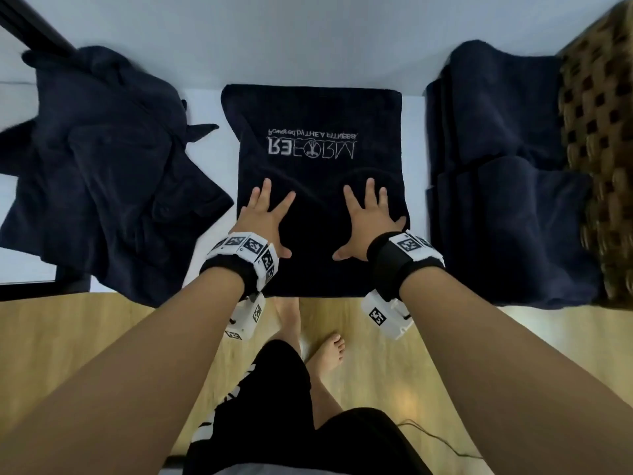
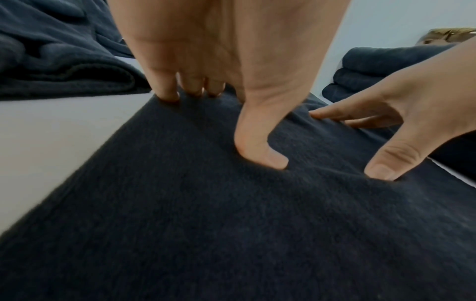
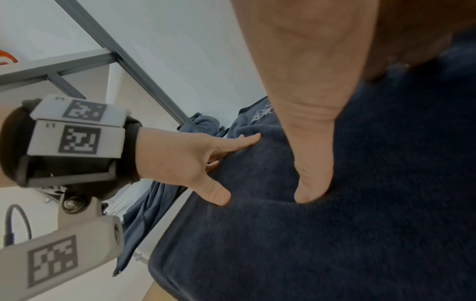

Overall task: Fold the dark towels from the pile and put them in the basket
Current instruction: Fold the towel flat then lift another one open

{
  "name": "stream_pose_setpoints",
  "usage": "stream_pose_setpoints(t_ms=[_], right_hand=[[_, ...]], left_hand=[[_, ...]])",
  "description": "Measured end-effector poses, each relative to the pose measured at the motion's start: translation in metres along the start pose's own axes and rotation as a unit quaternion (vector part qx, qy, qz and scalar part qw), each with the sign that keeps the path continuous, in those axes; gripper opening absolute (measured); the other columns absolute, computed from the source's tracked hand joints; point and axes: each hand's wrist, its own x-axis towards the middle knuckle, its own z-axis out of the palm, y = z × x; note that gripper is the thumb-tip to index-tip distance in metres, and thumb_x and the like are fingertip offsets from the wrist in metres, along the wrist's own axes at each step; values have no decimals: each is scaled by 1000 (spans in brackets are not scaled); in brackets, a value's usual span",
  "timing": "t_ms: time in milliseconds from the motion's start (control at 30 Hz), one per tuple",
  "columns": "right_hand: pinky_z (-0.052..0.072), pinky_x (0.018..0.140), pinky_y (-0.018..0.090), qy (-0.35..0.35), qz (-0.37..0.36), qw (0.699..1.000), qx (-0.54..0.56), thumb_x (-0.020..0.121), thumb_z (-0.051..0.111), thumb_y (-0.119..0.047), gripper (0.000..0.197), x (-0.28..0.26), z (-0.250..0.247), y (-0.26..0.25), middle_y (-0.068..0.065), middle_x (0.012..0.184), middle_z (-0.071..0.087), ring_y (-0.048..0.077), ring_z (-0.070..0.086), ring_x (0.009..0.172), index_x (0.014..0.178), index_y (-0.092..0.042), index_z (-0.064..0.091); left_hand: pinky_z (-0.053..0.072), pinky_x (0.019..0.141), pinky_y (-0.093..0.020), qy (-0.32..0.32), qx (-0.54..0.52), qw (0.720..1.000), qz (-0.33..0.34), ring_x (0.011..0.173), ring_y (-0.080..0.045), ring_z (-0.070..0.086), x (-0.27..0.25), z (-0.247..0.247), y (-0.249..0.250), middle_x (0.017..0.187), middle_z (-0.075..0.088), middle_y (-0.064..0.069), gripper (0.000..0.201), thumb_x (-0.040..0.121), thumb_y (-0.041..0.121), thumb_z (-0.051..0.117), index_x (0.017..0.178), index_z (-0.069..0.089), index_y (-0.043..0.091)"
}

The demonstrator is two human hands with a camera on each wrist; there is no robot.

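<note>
- Lying across the top of the head view is a white table (image 1: pixel 308 39), and it is holding all the towels.
- Sitting at the left of the frame is the pile (image 1: pixel 102 159) of dark towels, all messy and not folded yet.
- Lying in the middle of the frame is the dark towel (image 1: pixel 315 108) with white letters; it looks half folded and is hanging a little over the near edge.
- Waiting at the right edge is the woven basket (image 1: pixel 603 138), with folded towels (image 1: pixel 507 200) lying just beside it.
- Pressing flat on the towel is the left hand (image 1: pixel 263 221), fingers spread apart and holding nothing.
- Pressing next to it is the right hand (image 1: pixel 371 217), fingers apart too.
- Smoothing seems to be the step right now. Next, I think the hands are needing to grab an edge and fold it over again.
</note>
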Motion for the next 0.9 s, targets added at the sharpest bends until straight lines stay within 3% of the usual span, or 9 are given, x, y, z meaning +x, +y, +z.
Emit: stream_pose_setpoints(t_ms=[100, 200, 267, 400, 533, 633, 733, 767, 900], right_hand=[[13, 116, 65, 46, -20, 997, 50, 75, 81, -42, 119, -13, 5, 8, 4, 161, -25, 25, -14, 150, 155, -35, -7], [26, 118, 47, 205, -39, 967, 143, 88, 70, -28, 86, -44, 32, 25, 7, 163, 6, 24, 16, 149, 155, -29, 16], [45, 103, 38, 281, -20, 936, 213, 89, 63, -16, 55, -70, 60, 38, 8, 141, 40, 23, 48, 123, 140, -19, 43], [51, 78, 31, 214, 135, 901, 352, 86, 63, -14, 11, -105, 109, 60, 2, 88, 61, 16, 57, 79, 96, -13, 58], [42, 84, 23, 136, 251, 863, 416, 87, 66, -39, 38, -104, 133, 74, 2, 109, 69, 21, 62, 101, 115, -14, 66], [48, 101, 36, 152, 259, 806, 510, 83, 70, -45, 47, -95, 133, 73, -1, 117, 70, 25, 66, 107, 122, -19, 67], [55, 91, 41, 191, 245, 786, 534, 80, 73, -38, 5, -91, 129, 66, -7, 81, 73, 26, 70, 89, 76, -36, 73], [56, 88, 41, 194, 249, 781, 539, 79, 73, -36, 18, -91, 129, 65, -10, 72, 70, 25, 70, 83, 62, -37, 68], [57, 82, 42, 193, 247, 784, 536, 76, 72, -31, 22, -91, 129, 65, 10, 66, 64, 22, 58, 68, 67, -11, 67]], left_hand=[[9, 120, -47, 4, -2, 1000, 3, 147, -28, -16, -2, -1, 1, 158, -26, -8, 116, 74, 32, 82, 153, -2, 36], [10, 120, -48, 11, -1, 1000, 1, 147, -29, -15, 0, 0, 1, 158, -25, -8, 116, 73, 32, 82, 153, -2, 36], [11, 119, -50, 15, 7, 1000, -4, 148, -29, -14, 2, 3, 0, 159, -23, -8, 117, 72, 32, 83, 153, -1, 36], [13, 117, -54, 26, 4, 1000, -11, 148, -29, -12, 8, 4, -1, 160, -20, -8, 118, 69, 30, 85, 153, 2, 36], [14, 118, -52, 53, -20, 998, -26, 149, -29, -7, 3, 8, 3, 161, -13, -11, 114, 69, 26, 86, 154, 11, 32], [12, 120, -45, 129, -47, 990, -44, 149, -29, 3, -15, 20, 8, 161, -1, -14, 102, 73, 26, 83, 152, 20, 26], [23, 117, -42, 220, -99, 970, -42, 144, -32, 23, -43, 35, 5, 157, 18, -15, 76, 81, 28, 76, 145, 36, 19], [32, 113, -39, 258, -129, 956, -52, 136, -31, 36, -54, 41, 0, 151, 30, -15, 63, 84, 28, 73, 139, 44, 16], [46, 80, -32, 310, -225, 899, -214, 99, -31, 58, -96, 73, -30, 118, 53, -15, 24, 91, 23, 61, 108, 58, 7]])
